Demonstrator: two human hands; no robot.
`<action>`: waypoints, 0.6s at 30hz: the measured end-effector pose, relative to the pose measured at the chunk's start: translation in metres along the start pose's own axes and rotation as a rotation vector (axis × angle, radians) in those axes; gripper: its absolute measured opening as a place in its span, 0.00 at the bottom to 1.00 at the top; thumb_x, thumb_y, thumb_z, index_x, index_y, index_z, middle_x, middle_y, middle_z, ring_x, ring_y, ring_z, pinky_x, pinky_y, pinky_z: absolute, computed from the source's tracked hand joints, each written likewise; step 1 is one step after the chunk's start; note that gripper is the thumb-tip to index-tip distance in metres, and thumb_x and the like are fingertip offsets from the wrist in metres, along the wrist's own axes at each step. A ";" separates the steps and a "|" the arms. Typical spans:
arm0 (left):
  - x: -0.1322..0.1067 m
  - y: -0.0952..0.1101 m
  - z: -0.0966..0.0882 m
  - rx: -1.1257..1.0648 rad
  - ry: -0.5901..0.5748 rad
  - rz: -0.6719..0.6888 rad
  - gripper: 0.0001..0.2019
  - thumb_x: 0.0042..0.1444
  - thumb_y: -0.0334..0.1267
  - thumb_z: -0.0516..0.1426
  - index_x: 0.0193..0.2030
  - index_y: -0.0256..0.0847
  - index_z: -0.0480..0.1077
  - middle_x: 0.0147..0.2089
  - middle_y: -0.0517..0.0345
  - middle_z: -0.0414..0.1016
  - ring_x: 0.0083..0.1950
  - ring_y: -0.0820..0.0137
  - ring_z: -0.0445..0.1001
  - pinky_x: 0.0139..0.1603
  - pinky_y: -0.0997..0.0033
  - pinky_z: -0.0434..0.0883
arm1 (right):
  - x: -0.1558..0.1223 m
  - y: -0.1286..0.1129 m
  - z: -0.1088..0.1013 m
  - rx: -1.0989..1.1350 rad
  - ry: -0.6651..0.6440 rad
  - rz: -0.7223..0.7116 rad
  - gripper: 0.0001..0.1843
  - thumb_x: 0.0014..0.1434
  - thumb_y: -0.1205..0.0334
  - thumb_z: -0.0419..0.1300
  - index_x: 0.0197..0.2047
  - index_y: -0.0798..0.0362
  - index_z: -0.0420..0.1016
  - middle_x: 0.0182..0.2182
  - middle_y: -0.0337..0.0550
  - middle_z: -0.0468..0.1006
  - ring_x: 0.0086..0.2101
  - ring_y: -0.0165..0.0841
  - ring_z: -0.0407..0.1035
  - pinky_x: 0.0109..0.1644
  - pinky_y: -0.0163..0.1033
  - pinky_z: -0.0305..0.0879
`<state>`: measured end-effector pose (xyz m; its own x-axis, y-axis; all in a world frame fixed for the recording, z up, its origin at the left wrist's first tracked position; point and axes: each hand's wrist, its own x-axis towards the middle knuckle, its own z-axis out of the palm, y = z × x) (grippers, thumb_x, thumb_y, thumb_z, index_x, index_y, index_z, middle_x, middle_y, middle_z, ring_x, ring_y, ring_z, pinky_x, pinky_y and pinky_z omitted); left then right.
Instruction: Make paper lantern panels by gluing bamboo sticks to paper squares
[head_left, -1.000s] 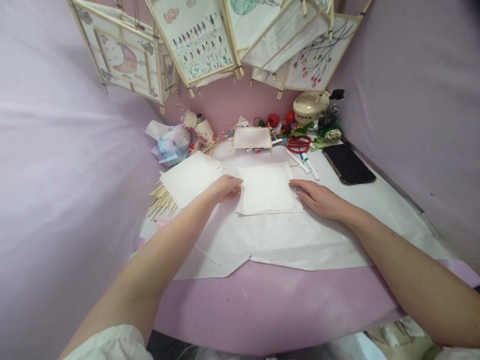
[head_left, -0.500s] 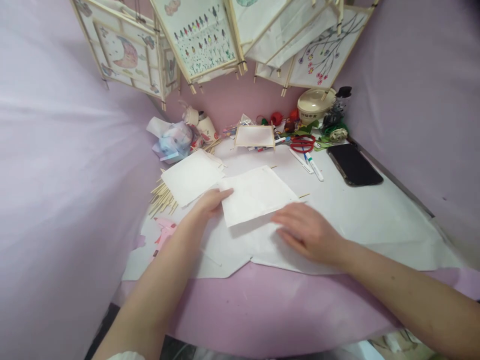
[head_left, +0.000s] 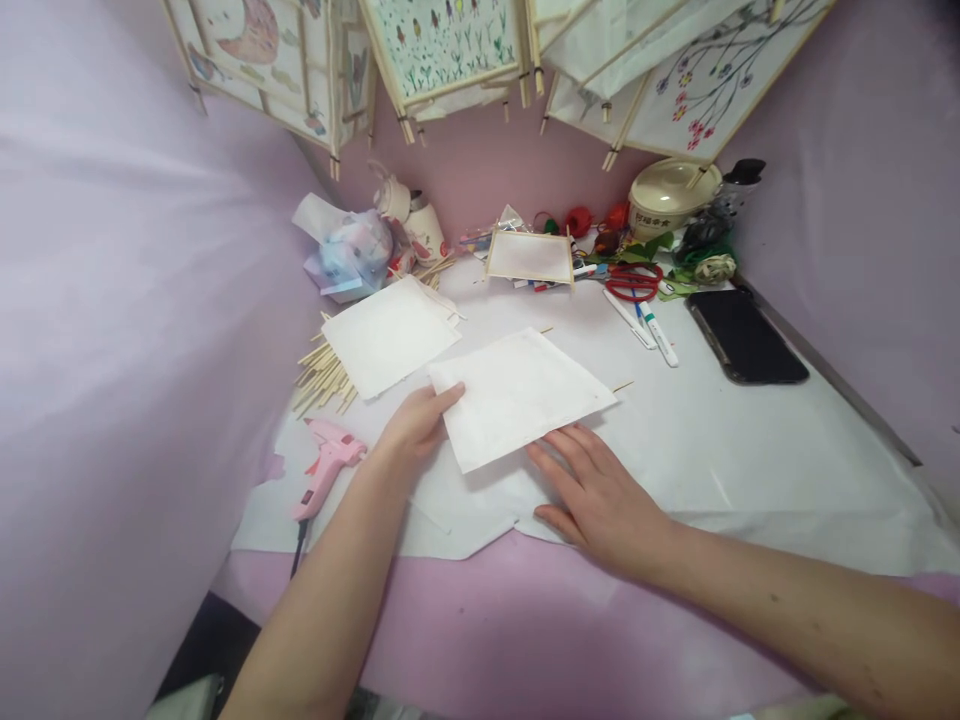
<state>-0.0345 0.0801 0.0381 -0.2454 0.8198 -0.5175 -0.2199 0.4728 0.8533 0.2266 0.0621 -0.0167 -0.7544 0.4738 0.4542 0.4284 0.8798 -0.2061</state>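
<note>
At mid-frame my left hand (head_left: 418,425) grips the left side of a white sheet (head_left: 525,395), thumb on top. My right hand (head_left: 604,500), thumb apart, is at its lower edge. Left of centre a second sheet (head_left: 390,335) overlaps sticks (head_left: 324,378), a glue gun (head_left: 328,465) below. Lanterns (head_left: 457,50) hang across the top.

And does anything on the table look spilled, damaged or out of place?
Nothing looks spilled. The white covering seems unevenly cut: its front edge has a notch near the middle instead of running straight.
</note>
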 end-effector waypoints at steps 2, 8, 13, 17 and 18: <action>-0.004 0.003 0.003 -0.005 0.018 -0.016 0.11 0.61 0.31 0.58 0.49 0.30 0.73 0.25 0.50 0.79 0.29 0.65 0.80 0.27 0.73 0.77 | 0.000 0.000 0.000 0.006 0.006 -0.007 0.32 0.64 0.57 0.57 0.67 0.60 0.58 0.61 0.60 0.63 0.63 0.51 0.52 0.65 0.61 0.57; -0.009 0.007 0.008 0.013 0.068 -0.027 0.11 0.62 0.29 0.56 0.50 0.30 0.73 0.30 0.48 0.81 0.32 0.64 0.81 0.34 0.69 0.80 | 0.000 0.002 0.000 0.039 0.032 -0.004 0.34 0.64 0.56 0.57 0.69 0.60 0.54 0.59 0.61 0.63 0.62 0.51 0.54 0.65 0.62 0.58; -0.006 0.004 0.007 0.083 0.083 -0.036 0.11 0.62 0.32 0.57 0.49 0.32 0.75 0.34 0.46 0.82 0.39 0.60 0.82 0.41 0.64 0.80 | -0.001 0.002 0.000 0.077 0.008 0.029 0.37 0.64 0.56 0.57 0.71 0.57 0.48 0.60 0.61 0.64 0.63 0.51 0.55 0.65 0.64 0.57; 0.001 -0.003 0.000 0.100 0.056 0.006 0.11 0.58 0.34 0.61 0.47 0.33 0.75 0.41 0.44 0.83 0.44 0.60 0.81 0.47 0.63 0.78 | 0.001 0.002 -0.001 0.085 -0.044 0.061 0.35 0.64 0.56 0.57 0.70 0.57 0.51 0.60 0.60 0.65 0.62 0.51 0.57 0.65 0.63 0.58; 0.003 -0.005 -0.002 0.108 0.049 0.018 0.12 0.56 0.34 0.62 0.47 0.34 0.75 0.43 0.44 0.82 0.45 0.59 0.81 0.47 0.63 0.78 | 0.001 0.002 -0.002 0.080 -0.062 0.064 0.34 0.64 0.55 0.57 0.69 0.57 0.53 0.60 0.60 0.66 0.61 0.50 0.59 0.65 0.63 0.58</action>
<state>-0.0363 0.0799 0.0322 -0.2950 0.8130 -0.5019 -0.1126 0.4921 0.8632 0.2270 0.0643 -0.0152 -0.7569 0.5289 0.3840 0.4379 0.8465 -0.3027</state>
